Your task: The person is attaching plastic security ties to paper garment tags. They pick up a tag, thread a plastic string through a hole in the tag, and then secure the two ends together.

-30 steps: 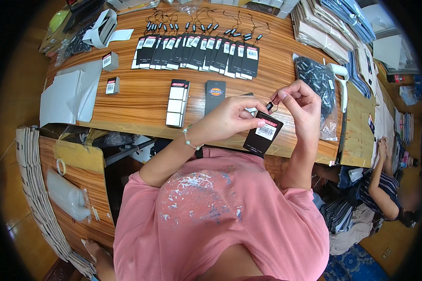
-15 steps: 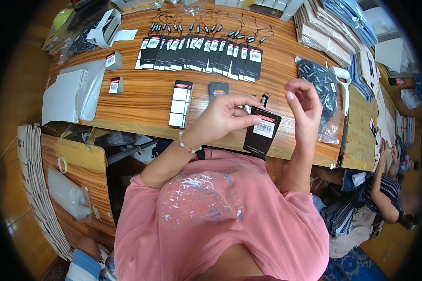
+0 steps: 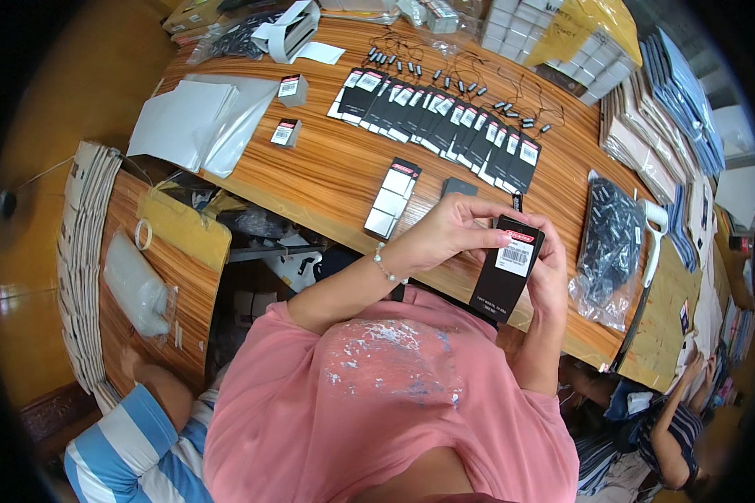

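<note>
now both hands have closed in on the black tag, left hand pinching its top edge, right hand gripping its side, above the table.

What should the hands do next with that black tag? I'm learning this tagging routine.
Probably lay the black hang tag at the end of the overlapped row of tags on the wooden table. The left hand and right hand pinch its top edge, where a small black fastener stands up; the row's tags carry similar fasteners.
</note>
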The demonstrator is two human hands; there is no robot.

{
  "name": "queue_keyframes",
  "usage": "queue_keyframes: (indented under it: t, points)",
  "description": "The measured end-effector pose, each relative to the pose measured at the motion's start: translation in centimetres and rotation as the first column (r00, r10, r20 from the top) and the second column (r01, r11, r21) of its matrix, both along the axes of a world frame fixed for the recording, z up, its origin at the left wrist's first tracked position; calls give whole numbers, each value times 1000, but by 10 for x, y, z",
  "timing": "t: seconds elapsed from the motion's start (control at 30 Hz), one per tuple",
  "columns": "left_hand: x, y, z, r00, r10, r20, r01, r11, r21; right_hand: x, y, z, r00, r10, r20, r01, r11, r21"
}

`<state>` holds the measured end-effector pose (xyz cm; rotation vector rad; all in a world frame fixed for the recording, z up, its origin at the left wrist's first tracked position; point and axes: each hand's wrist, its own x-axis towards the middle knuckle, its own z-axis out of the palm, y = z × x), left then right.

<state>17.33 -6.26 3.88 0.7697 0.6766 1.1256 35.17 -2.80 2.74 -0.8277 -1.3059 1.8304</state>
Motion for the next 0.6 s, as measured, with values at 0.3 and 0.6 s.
queue_keyframes:
  t: [0.3,0.6]
  points:
    - [-11,1,-2,980,175,93,-178,984,25,17,8,10,953,-66,295,15,985,170]
    - [2,0,-9,922,292,254,-298,954,-13,24,18,6,854,84,-514,-19,991,130]
